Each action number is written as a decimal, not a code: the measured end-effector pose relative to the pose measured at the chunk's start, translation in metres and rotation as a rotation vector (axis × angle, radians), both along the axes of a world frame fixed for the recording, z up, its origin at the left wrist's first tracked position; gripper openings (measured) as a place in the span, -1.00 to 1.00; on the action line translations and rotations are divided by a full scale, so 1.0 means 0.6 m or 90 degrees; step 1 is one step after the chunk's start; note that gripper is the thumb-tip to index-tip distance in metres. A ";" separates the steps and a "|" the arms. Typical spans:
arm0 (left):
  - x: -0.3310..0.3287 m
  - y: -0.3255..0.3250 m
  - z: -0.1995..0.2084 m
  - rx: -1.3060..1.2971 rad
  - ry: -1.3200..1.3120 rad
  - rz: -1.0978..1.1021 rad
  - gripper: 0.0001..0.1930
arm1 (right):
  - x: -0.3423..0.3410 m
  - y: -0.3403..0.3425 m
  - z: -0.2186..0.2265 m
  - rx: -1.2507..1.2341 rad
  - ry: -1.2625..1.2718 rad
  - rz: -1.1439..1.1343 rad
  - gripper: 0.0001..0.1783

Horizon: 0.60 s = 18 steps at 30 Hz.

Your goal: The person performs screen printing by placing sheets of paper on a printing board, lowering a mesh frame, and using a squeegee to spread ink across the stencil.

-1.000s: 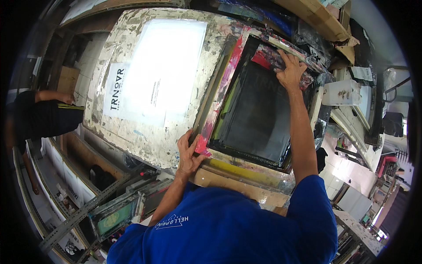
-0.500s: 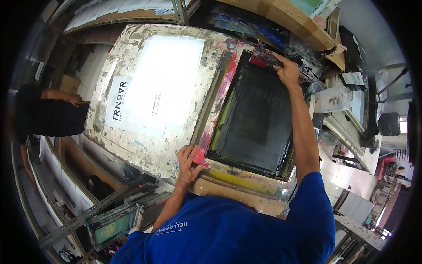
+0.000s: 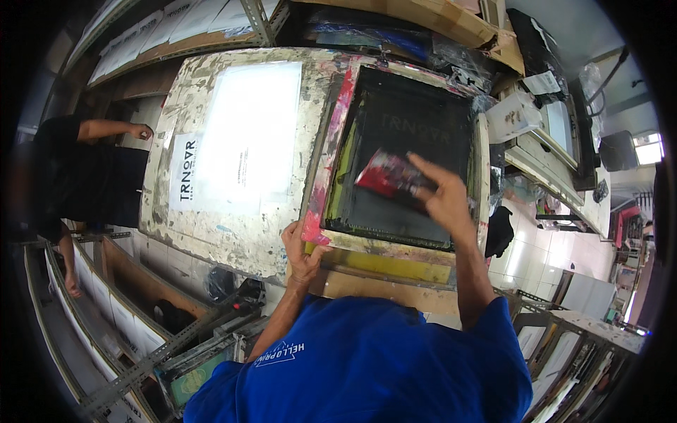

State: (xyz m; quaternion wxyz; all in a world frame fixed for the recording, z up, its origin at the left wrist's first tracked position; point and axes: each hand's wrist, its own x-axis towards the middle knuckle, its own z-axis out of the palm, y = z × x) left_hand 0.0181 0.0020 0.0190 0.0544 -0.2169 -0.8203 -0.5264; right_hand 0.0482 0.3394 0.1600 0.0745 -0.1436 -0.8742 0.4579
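Note:
A screen printing frame point(image 3: 330, 158), its wood smeared pink and red, lies on the right part of the paint-spattered table. Dark mesh point(image 3: 384, 113) fills it, with lettering faintly visible near the far side. My left hand point(image 3: 302, 254) grips the near left corner of the frame, thumb along the front edge. Over the middle of the mesh, my right hand point(image 3: 446, 201) holds a red-stained squeegee point(image 3: 386, 173), blurred by motion and tilted. Left of the frame, a white printed sheet point(image 3: 247, 134) lies flat on the table.
A person in dark clothes point(image 3: 84, 169) stands beyond the table's left end point(image 3: 159, 211). Shelves with printed sheets point(image 3: 169, 28) stand at the back left. Dividers and bins point(image 3: 141, 282) fill the lower left. A white container point(image 3: 511, 116) sits right of the frame.
My right hand has drawn the squeegee from the far edge of the mesh toward me, to its middle. My left hand still grips the frame corner. The view has shifted slightly.

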 end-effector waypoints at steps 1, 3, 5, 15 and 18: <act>-0.003 0.004 0.009 0.020 0.023 0.009 -0.10 | 0.020 -0.030 0.037 0.110 -0.014 0.025 -0.27; -0.013 0.019 0.051 0.052 0.049 0.014 -0.16 | 0.048 -0.072 0.086 0.292 0.023 0.071 -0.32; -0.025 0.044 0.099 0.115 0.052 0.039 -0.18 | 0.063 -0.096 0.124 0.371 0.082 0.070 -0.33; -0.190 0.217 0.248 0.530 0.107 0.032 -0.34 | -0.045 -0.017 0.309 0.536 0.291 -0.013 -0.38; -0.278 0.258 0.168 0.303 0.073 0.050 -0.68 | -0.085 0.023 0.340 0.519 0.292 -0.022 -0.45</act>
